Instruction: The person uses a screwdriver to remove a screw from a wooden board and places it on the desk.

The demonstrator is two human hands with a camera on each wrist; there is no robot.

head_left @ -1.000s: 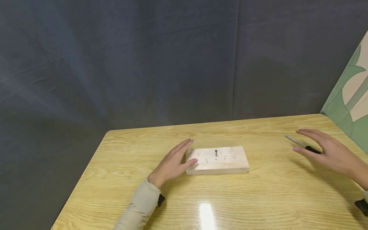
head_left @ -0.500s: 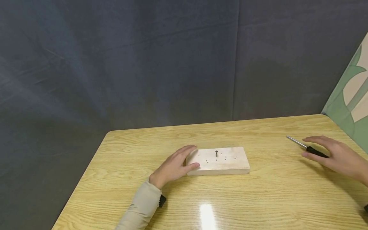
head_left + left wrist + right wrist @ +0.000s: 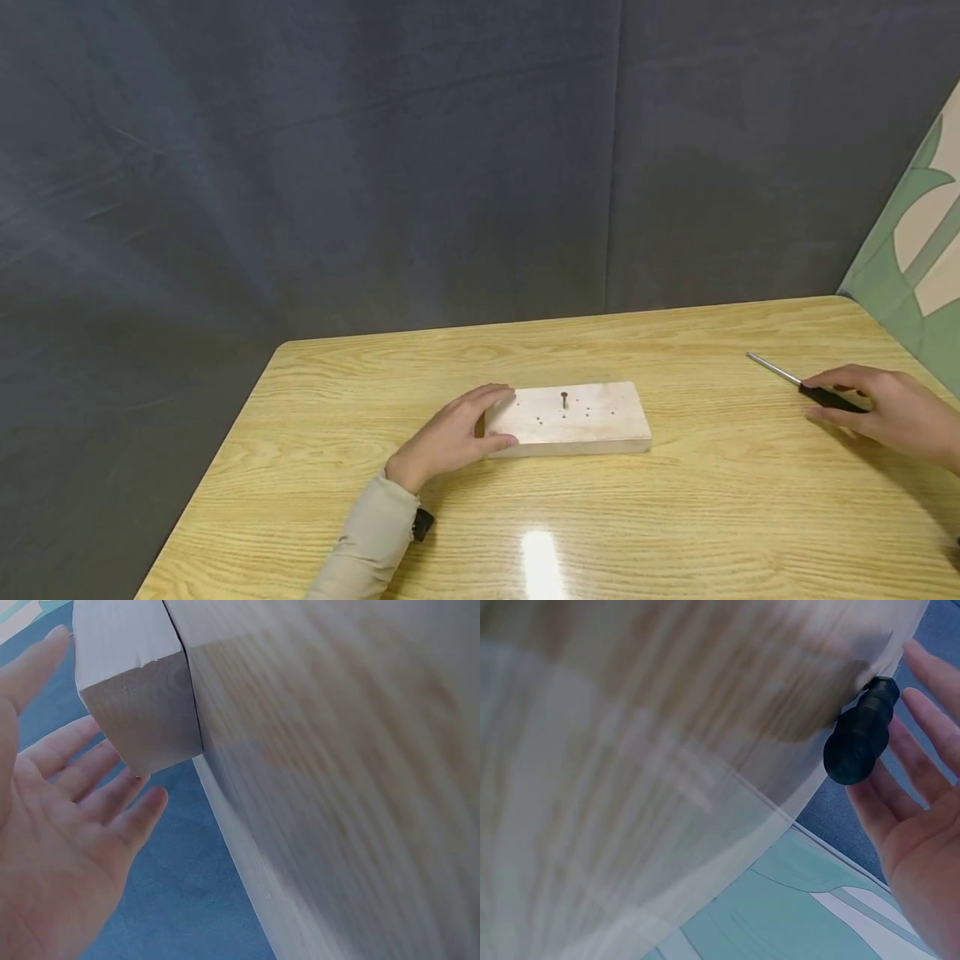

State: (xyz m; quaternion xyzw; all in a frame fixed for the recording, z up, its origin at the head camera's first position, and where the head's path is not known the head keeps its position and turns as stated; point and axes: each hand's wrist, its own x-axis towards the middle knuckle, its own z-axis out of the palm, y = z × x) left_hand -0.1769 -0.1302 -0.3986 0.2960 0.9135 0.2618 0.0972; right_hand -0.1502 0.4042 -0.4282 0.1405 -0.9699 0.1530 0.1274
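Note:
A pale wooden block (image 3: 585,429) with several small holes lies flat on the table, and one dark screw (image 3: 565,399) stands upright in its top. My left hand (image 3: 450,433) spans the block's left end, thumb at the near corner and fingers at the far corner. In the left wrist view the fingers (image 3: 82,769) are spread and relaxed beside the block's end face (image 3: 146,712). At the right, a screwdriver with a black handle (image 3: 832,398) lies on the table, its metal shaft pointing away to the left. My right hand (image 3: 892,412) reaches around the handle (image 3: 859,739), fingers loosely spread close to it.
The wood-grain table (image 3: 675,517) runs back to a dark blue curtain (image 3: 450,167). A green and beige patterned panel (image 3: 922,242) stands along the right edge. A bright light reflection (image 3: 542,562) shows on the near tabletop.
My left hand has lowered onto the block's left end. My right hand has moved right and down, and its fingers have come in around the screwdriver handle.

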